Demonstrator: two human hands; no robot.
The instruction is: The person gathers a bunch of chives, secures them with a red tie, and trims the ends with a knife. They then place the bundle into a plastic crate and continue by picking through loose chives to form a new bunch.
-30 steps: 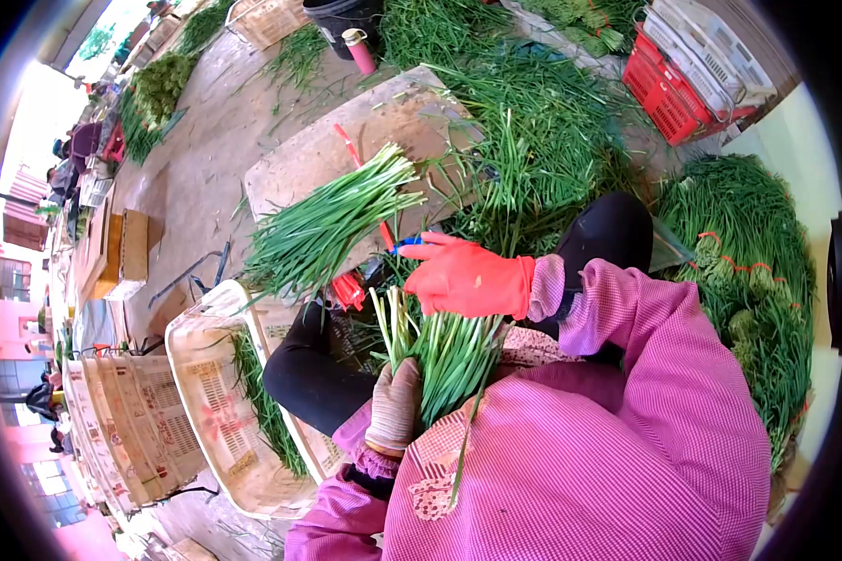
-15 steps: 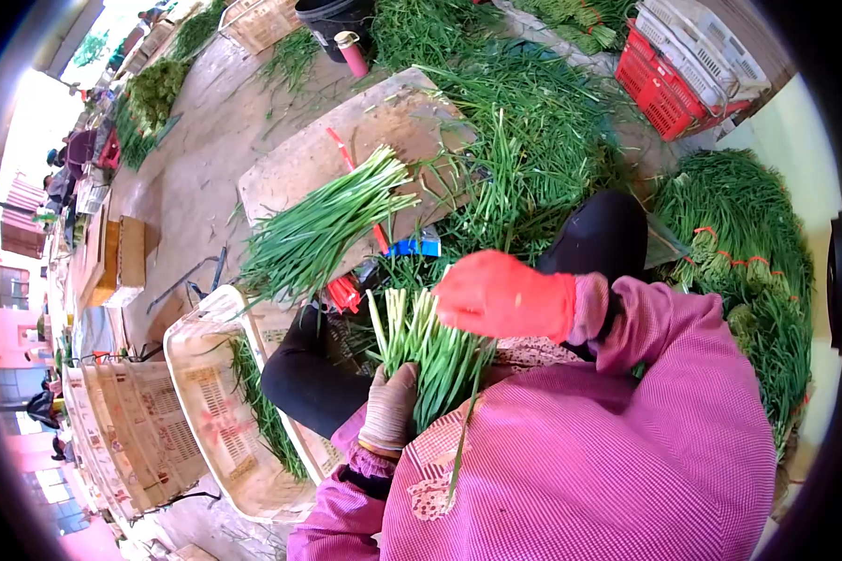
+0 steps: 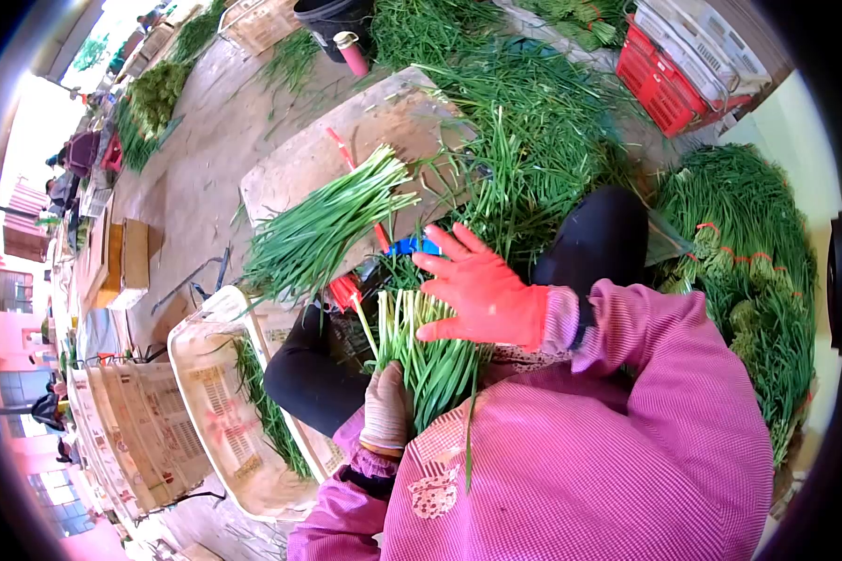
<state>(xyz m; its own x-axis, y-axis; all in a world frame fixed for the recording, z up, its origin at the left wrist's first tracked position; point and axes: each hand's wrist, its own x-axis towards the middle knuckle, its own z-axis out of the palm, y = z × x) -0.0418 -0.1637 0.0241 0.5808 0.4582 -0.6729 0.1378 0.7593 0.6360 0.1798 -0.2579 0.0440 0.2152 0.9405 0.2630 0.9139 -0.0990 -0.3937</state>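
My left hand [image 3: 385, 409], in a pale knit glove, is closed round the side of a bunch of garlic chives [image 3: 437, 379] in my lap. The white stem ends point away from me and the green leaves hang towards my body. One stem leans out at the left of the bunch. Over its right side is my right hand [image 3: 488, 297], in an orange-red glove, with fingers spread and nothing in them. Another bunch of chives [image 3: 332, 220] lies on a worn board [image 3: 285, 182] in front of me, across a red strip [image 3: 340, 147].
A big heap of loose chives [image 3: 543, 122] spreads ahead and right. Tied bundles [image 3: 739, 215] are piled at my right. A cream plastic crate [image 3: 206, 374] stands at my left, red and white crates [image 3: 660, 84] at the far right. A pink bottle [image 3: 353, 56] stands beside a black bucket [image 3: 332, 21].
My right hand has gone from curled fingers to spread ones, still above the bunch. My left hand keeps its hold, and the bunch on the board has not moved.
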